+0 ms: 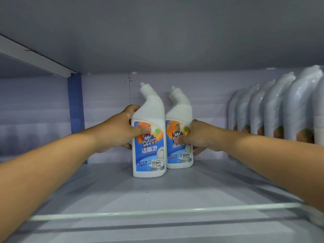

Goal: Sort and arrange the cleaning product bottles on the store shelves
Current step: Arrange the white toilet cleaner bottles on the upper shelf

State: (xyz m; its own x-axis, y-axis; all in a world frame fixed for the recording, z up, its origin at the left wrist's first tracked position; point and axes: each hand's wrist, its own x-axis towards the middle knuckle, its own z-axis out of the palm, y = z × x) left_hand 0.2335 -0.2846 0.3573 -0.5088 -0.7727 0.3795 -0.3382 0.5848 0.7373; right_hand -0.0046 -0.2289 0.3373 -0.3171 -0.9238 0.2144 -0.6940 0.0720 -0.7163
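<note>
Two white toilet-cleaner bottles with bent necks and blue-orange labels stand upright side by side on the white shelf (157,195), near its back wall. My left hand (121,130) grips the left bottle (149,153) around its body, thumb across the label. My right hand (198,135) grips the right bottle (177,155) from its right side, thumb on the label. The right bottle stands slightly further back. Both bases rest on the shelf.
A row of several matching white bottles (280,111) lines the right side of the shelf, seen from the side. A blue upright post (75,106) marks the left back corner. The shelf above hangs low overhead. A clear rail (157,213) runs along the front edge.
</note>
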